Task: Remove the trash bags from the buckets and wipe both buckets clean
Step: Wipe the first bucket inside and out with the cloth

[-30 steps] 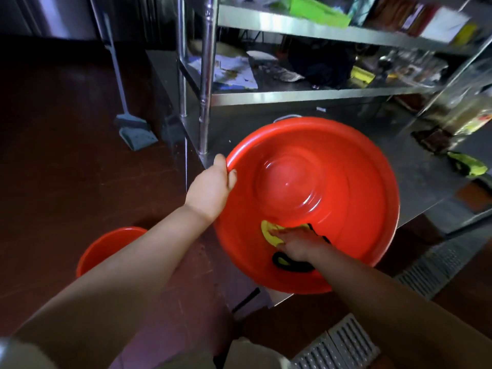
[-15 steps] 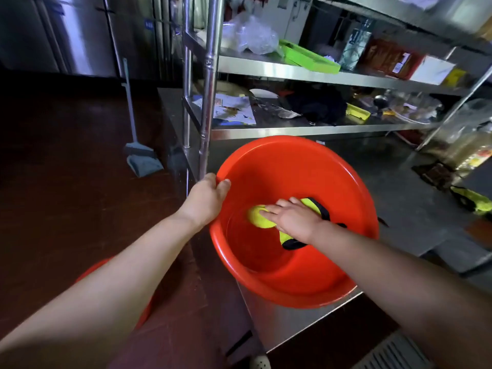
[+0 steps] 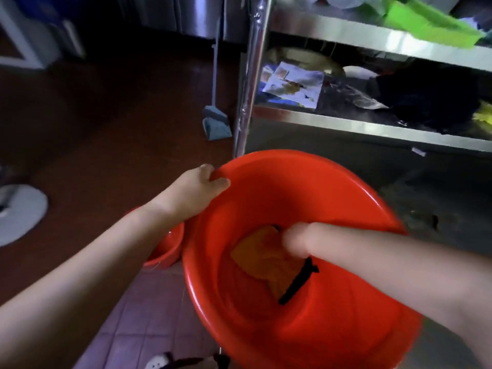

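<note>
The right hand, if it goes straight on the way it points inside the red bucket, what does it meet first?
Most likely the yellow cloth under the right hand, then the red bucket inner wall behind it. Depth is unclear because of blur.

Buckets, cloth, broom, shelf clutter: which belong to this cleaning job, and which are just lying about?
In use: big red bucket, yellow cloth, left hand, right hand, second red bucket.
Lying about: dustpan, papers, green tray.

bucket [image 3: 332, 328]: glossy plastic | cloth [image 3: 262, 259]: soft fabric | shelf [image 3: 372, 126]: shiny metal
</note>
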The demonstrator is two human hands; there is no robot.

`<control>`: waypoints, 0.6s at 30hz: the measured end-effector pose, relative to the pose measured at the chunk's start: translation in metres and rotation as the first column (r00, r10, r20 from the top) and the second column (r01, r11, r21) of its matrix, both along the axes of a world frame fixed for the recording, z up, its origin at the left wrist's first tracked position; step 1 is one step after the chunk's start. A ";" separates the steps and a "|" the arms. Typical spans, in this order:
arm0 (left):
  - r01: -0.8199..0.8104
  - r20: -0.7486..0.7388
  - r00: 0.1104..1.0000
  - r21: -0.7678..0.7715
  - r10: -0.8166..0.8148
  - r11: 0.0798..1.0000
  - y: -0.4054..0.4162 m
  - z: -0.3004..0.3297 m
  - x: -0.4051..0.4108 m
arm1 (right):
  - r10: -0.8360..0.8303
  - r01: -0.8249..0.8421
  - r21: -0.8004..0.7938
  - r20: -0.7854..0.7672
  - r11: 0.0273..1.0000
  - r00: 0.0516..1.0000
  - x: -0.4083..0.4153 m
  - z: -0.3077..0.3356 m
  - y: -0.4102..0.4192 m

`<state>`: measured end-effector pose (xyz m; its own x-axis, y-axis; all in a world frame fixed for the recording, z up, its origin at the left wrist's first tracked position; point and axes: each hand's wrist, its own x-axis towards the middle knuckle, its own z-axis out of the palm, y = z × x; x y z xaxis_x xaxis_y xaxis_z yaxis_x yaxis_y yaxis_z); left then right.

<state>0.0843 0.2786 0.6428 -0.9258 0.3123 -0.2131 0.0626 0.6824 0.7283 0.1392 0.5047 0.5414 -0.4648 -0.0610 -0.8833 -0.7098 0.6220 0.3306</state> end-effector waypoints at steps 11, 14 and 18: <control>0.016 -0.049 0.999 0.265 -0.003 0.964 0.011 -0.002 0.023 | 0.180 -0.358 -0.289 -0.498 0.888 0.848 0.035 -0.078 0.018; -0.043 0.015 0.999 0.368 0.041 0.929 0.008 -0.003 0.023 | 0.138 -0.429 -0.347 -0.622 0.834 0.771 0.044 -0.102 0.017; -0.063 0.022 0.998 0.400 0.059 0.914 0.005 -0.003 0.021 | 0.197 -0.613 -0.449 -0.680 0.650 0.707 0.069 -0.124 0.004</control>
